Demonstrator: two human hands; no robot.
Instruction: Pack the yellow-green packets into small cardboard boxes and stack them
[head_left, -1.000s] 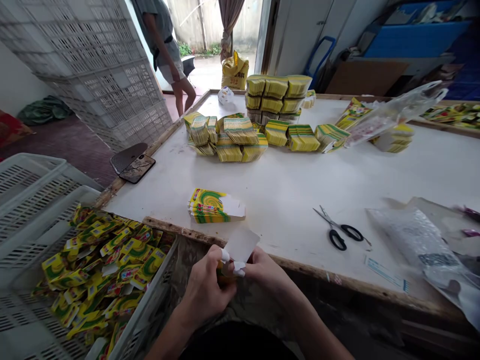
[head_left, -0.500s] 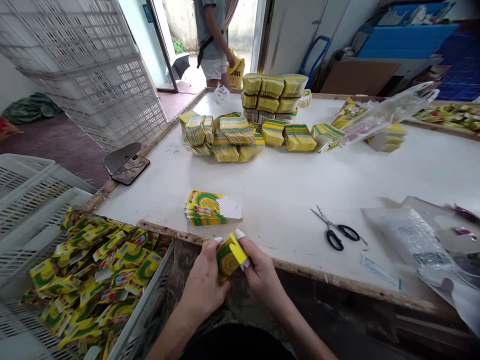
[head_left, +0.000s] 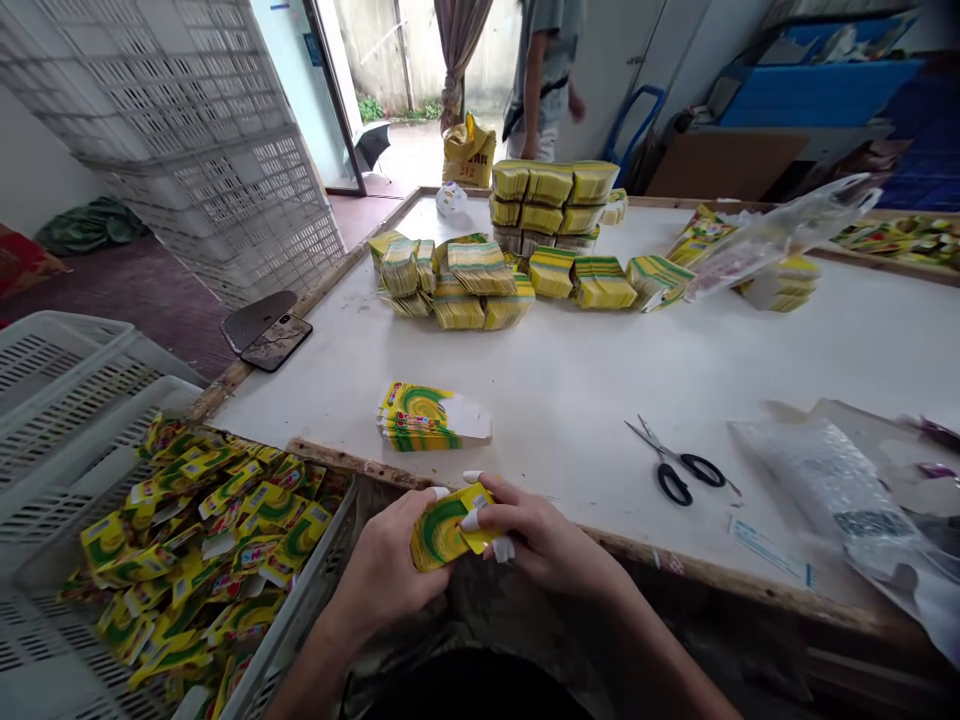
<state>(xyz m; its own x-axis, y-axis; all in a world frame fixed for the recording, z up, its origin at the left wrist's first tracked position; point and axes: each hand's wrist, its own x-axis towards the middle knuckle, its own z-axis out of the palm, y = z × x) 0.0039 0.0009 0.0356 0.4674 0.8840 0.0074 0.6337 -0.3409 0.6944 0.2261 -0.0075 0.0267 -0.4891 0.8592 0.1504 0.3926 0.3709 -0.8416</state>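
Observation:
Between my two hands, just off the table's front edge, is a small yellow and green carton [head_left: 442, 530]. My left hand [head_left: 394, 550] is closed round its left end. At the right end, the fingers and thumb of my right hand [head_left: 532, 530] grip the carton, with a white flap showing beneath them. White coverings sit on several fingertips. On the table beyond my hands lies a small stack of flat cartons [head_left: 424, 415], their white flaps pointing right.
A crate [head_left: 300, 590] of folded cartons stands at lower left. Bundled carton stacks [head_left: 544, 215] fill the table's far side. Scissors [head_left: 671, 465], bubble wrap [head_left: 840, 480] and a phone [head_left: 276, 342] lie on the table. A person [head_left: 544, 80] is beyond it.
The carton has turned flatter, its end flap now pressed down under my right fingers. In the background the person has moved right, and the yellow bag stands by the doorway.

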